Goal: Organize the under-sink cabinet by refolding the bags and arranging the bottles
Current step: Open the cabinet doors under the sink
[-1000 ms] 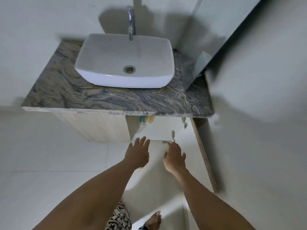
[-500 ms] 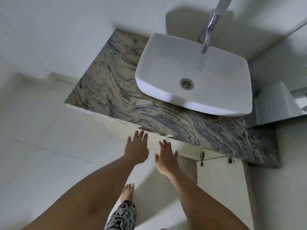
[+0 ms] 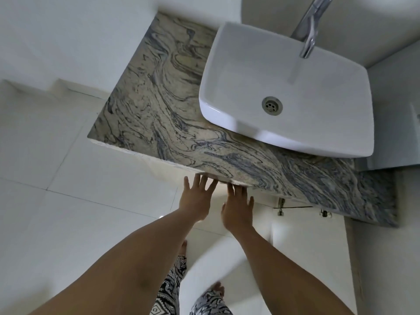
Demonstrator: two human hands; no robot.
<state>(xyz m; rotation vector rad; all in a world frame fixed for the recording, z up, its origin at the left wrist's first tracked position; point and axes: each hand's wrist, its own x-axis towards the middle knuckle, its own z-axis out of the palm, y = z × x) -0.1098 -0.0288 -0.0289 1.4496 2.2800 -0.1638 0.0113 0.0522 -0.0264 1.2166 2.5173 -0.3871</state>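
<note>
My left hand (image 3: 196,198) and my right hand (image 3: 238,210) reach forward side by side, fingers spread and empty, their tips just under the front edge of the marbled countertop (image 3: 159,110). Below the counter at the right, a white cabinet door (image 3: 306,246) stands open, its two metal hinges (image 3: 281,206) showing. The cabinet's inside, the bags and the bottles are hidden under the counter.
A white basin (image 3: 295,98) with a chrome tap (image 3: 311,26) sits on the counter's right part. White tiled floor (image 3: 68,223) spreads to the left. My patterned trouser legs (image 3: 175,287) and bare feet show below. A wall closes off the right side.
The view has swung left and closer to the counter. Both hands have risen to the counter's front edge. The bottles glimpsed in the open cabinet a second ago are out of sight.
</note>
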